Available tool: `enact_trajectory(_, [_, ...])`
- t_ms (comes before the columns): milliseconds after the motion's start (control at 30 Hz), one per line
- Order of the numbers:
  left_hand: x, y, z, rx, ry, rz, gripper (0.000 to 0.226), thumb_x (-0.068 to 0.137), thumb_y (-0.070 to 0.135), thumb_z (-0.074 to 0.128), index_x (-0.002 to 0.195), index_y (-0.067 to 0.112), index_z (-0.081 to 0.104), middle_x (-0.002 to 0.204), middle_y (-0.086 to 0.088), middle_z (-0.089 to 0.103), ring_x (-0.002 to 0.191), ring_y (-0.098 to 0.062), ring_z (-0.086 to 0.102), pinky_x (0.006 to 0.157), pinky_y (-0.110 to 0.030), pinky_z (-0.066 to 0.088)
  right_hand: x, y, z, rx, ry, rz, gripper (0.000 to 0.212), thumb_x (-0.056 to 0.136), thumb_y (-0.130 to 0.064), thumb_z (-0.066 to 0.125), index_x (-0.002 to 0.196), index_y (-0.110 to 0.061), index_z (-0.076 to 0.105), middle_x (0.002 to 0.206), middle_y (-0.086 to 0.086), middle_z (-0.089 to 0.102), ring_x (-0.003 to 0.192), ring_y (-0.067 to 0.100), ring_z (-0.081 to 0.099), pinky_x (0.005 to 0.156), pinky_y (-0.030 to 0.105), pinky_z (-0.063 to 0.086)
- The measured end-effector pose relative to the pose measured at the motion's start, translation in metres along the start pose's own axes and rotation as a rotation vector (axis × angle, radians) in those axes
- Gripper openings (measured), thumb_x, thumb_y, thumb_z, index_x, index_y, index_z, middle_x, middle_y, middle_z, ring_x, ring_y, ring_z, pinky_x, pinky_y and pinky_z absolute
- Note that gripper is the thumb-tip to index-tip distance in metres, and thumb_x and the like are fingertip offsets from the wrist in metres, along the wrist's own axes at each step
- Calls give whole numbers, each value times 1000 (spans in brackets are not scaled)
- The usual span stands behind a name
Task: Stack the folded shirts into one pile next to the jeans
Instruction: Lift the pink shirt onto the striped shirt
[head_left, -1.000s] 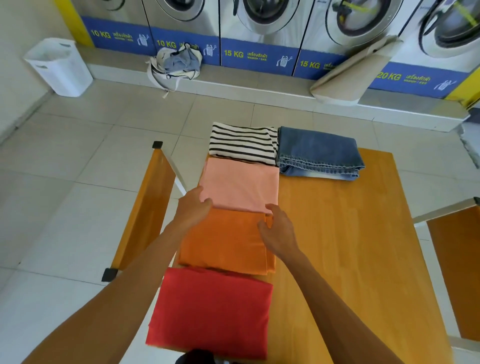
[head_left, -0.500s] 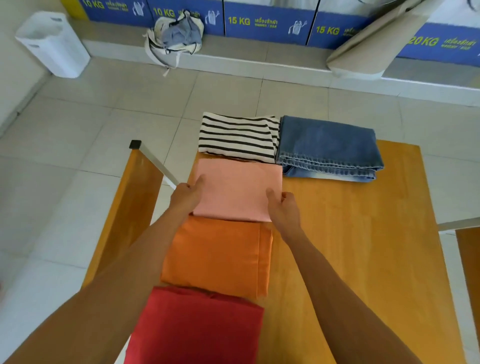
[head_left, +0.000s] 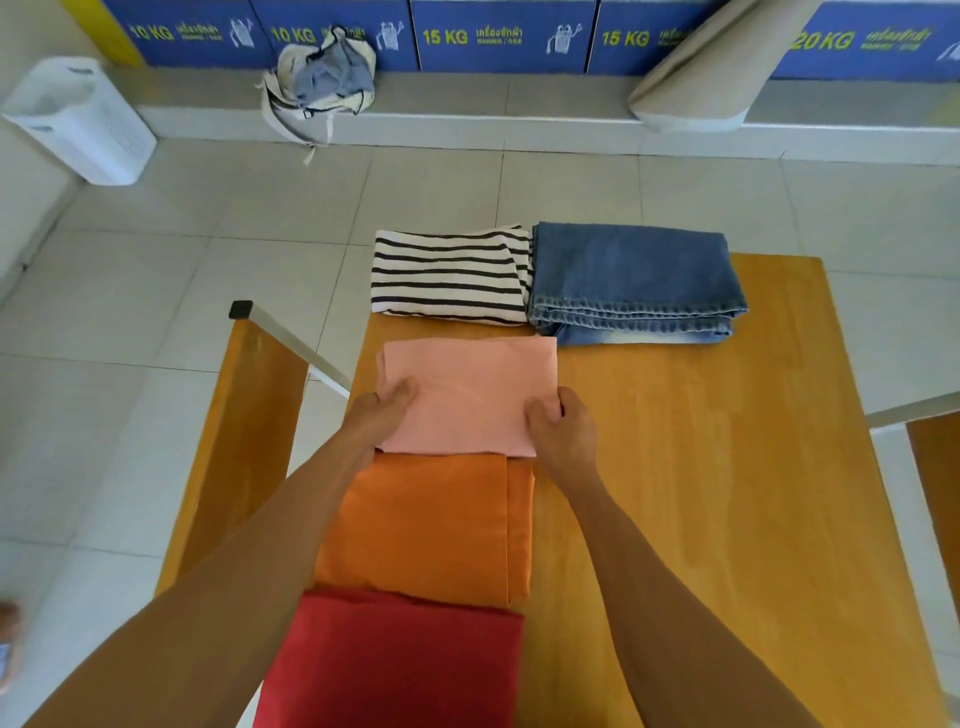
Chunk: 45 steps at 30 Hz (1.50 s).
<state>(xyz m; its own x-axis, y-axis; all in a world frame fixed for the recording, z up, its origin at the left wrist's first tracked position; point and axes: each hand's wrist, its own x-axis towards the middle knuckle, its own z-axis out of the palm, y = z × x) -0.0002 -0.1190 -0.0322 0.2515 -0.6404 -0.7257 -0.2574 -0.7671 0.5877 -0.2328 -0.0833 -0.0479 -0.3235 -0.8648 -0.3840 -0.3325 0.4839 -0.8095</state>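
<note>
A square honey-coloured wooden table (head_left: 675, 519) carries everything: at its far edge a folded pair of blue denim jeans (head_left: 634, 278) lies touching a folded black-and-white striped shirt (head_left: 449, 273) on its left, and toward the person runs a line of a folded pale pink shirt (head_left: 467, 384), a folded orange shirt (head_left: 426, 525) and a folded red shirt (head_left: 389, 660). The likely trouble, as I judge it, is the soft pink fold sagging in the middle or opening out if lifted by its near corners only, or the striped shirt being nudged off the table's far-left corner, which it already overhangs. The left hand (head_left: 384, 410) pinches the pink shirt's near-left edge, thumb on top; the right hand (head_left: 558, 423) grips the near-right edge, fingers curled closed around the fabric.
</note>
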Motion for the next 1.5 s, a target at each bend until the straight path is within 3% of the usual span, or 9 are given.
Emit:
enact_trajectory(367, [-20, -1, 13, 87, 142, 189, 60, 94, 61, 37, 130, 13, 40, 115, -2, 52, 100, -18, 52, 77, -32, 47, 1, -15, -4, 45, -43, 119, 12, 85, -23, 53, 79, -13, 58, 81, 4, 66, 75, 22, 59, 57, 30, 45])
enact_trajectory(567, [-11, 12, 4, 59, 61, 265, 54, 95, 56, 43, 134, 21, 30, 122, 1, 51, 100, -15, 55, 74, -29, 51, -2, -37, -8, 223, -78, 149, 10, 92, -24, 49, 95, -16, 54, 89, -2, 59, 78, 15, 54, 61, 30, 41])
enact_trajectory(733, [-10, 47, -13, 16, 117, 422, 50, 96, 55, 40, 134, 23, 35, 118, 6, 51, 95, -5, 54, 65, -20, 44, 10, -64, -20, 349, -139, 146, 17, 93, -20, 53, 110, -17, 53, 103, -1, 60, 93, 20, 59, 77, 39, 52])
enact_trajectory(867, [-6, 95, -33, -13, 247, 576, 44, 99, 50, 39, 133, 22, 39, 109, 14, 49, 90, 6, 50, 67, -12, 38, 32, -111, -27, 395, -121, 9, 29, 95, -16, 53, 123, -19, 47, 106, -8, 56, 90, 10, 58, 67, 27, 47])
enact_trajectory(1000, [12, 144, -52, -18, 334, 708, 38, 99, 50, 40, 130, 30, 41, 103, 19, 54, 92, -3, 56, 72, -18, 43, 72, -160, -25, 369, -127, -125, 40, 95, -10, 52, 132, -21, 42, 106, -16, 54, 90, 2, 57, 64, 20, 46])
enact_trajectory(1067, [30, 162, -57, -33, 353, 749, 35, 98, 49, 41, 129, 34, 41, 105, 10, 59, 92, -7, 58, 70, -21, 45, 94, -176, -20, 353, -119, -156, 44, 93, -8, 53, 134, -20, 42, 105, -14, 56, 90, 4, 58, 63, 20, 48])
enact_trajectory(1233, [96, 161, -51, 54, 285, 513, 40, 100, 31, 41, 140, 34, 40, 123, -1, 56, 101, -18, 56, 73, -27, 46, 141, -152, 11, 164, -36, -67, 44, 88, -8, 54, 130, -20, 48, 118, 1, 63, 98, 17, 62, 78, 37, 57])
enact_trajectory(1333, [118, 133, -42, 124, 184, 332, 45, 101, 35, 39, 146, 26, 38, 143, -5, 47, 120, -27, 49, 90, -36, 44, 145, -123, 25, 61, -32, -8, 37, 92, -13, 54, 128, -17, 51, 115, 2, 64, 97, 19, 61, 69, 29, 50])
enact_trajectory(1500, [120, 141, -48, 10, 287, 495, 37, 99, 29, 48, 136, 30, 51, 136, 1, 54, 112, -17, 53, 89, -33, 46, 150, -129, 17, 173, 4, -54, 36, 88, -8, 61, 121, -23, 57, 95, -11, 70, 90, 12, 69, 68, 29, 57])
